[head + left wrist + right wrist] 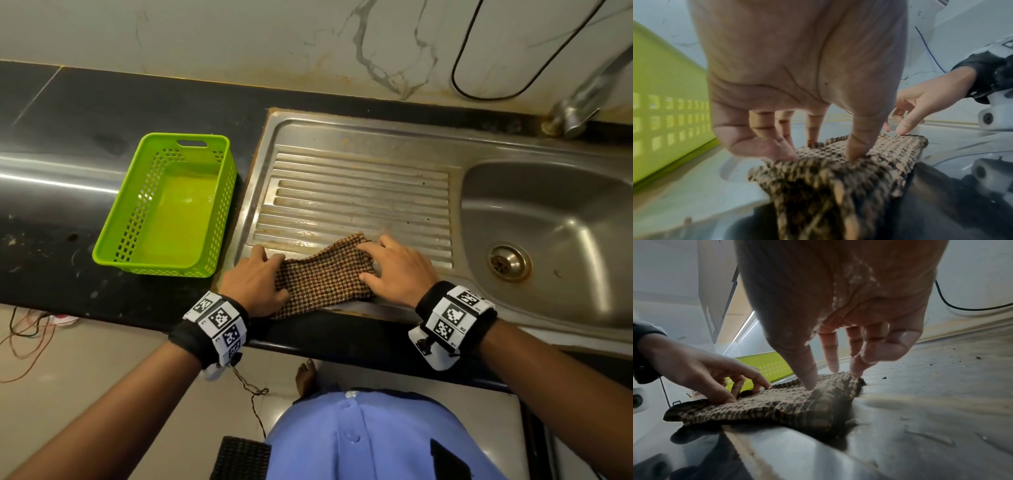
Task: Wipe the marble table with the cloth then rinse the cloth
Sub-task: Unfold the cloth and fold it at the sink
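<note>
A brown checked cloth lies folded on the front edge of the steel drainboard. Its near end hangs slightly over the black stone counter. My left hand presses the cloth's left end with thumb and fingertips. At the right end, my right hand does the same, thumb on top and fingertips at the far edge. Neither hand curls round the cloth. The sink basin is to the right, with the tap behind it.
An empty green plastic basket stands on the counter just left of the drainboard. A black cable hangs on the marble wall behind the sink. The drainboard has rust stains and dark crumbs. The floor and my blue shirt are below the counter edge.
</note>
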Tool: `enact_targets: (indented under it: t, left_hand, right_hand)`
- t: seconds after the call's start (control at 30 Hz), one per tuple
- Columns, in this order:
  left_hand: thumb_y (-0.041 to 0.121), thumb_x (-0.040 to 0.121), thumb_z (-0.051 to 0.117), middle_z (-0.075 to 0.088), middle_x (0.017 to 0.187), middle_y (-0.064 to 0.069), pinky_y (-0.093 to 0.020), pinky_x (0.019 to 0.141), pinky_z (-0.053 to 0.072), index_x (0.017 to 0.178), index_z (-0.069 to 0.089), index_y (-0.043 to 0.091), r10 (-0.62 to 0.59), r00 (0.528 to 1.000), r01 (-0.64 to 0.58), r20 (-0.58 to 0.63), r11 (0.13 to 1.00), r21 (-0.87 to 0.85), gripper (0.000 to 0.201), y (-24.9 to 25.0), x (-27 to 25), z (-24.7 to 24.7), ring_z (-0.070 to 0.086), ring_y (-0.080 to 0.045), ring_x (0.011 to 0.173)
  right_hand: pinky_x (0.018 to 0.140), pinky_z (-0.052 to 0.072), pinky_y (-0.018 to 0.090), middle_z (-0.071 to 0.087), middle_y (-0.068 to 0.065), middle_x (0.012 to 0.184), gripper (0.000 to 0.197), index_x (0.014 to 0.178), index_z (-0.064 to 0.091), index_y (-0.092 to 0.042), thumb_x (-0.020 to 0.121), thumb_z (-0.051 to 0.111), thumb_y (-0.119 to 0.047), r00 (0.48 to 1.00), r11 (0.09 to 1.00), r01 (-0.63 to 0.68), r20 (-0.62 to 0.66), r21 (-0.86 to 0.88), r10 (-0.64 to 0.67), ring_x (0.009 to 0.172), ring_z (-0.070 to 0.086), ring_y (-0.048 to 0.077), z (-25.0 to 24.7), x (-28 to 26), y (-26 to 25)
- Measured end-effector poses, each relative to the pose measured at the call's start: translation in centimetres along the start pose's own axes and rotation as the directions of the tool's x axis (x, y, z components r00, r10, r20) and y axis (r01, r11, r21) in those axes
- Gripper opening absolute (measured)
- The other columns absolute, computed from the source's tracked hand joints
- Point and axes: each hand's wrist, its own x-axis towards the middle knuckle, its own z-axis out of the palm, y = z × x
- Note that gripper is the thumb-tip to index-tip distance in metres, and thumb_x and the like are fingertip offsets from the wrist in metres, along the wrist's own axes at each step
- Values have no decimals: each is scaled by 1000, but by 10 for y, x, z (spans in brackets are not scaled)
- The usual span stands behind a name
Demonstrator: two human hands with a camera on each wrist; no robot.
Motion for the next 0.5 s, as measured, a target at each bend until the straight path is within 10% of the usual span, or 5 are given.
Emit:
enact_targets:
  t: [0.23,0.5]
  left_hand:
    - [34,88,55,44,126,-4,-33,86,46,126,46,22,211,959,-200,-188,977,73,41,22,1,-9,46,-22,113]
    - [25,93,50,41,129,-4,-36,92,47,133,43,21,280,957,-281,-71,960,7,41,41,17,0,44,-22,113]
  right_hand:
    - [67,39,30,61,-7,83,31,94,55,-28,86,60,-57,991,990,-133,2,52,133,82,57,18,2,-14,-4]
    - [69,39,29,57,-13,87,28,102,52,-36,83,69,-47,959,937,-278,6,213,283,85,56,15,10,-17,-13]
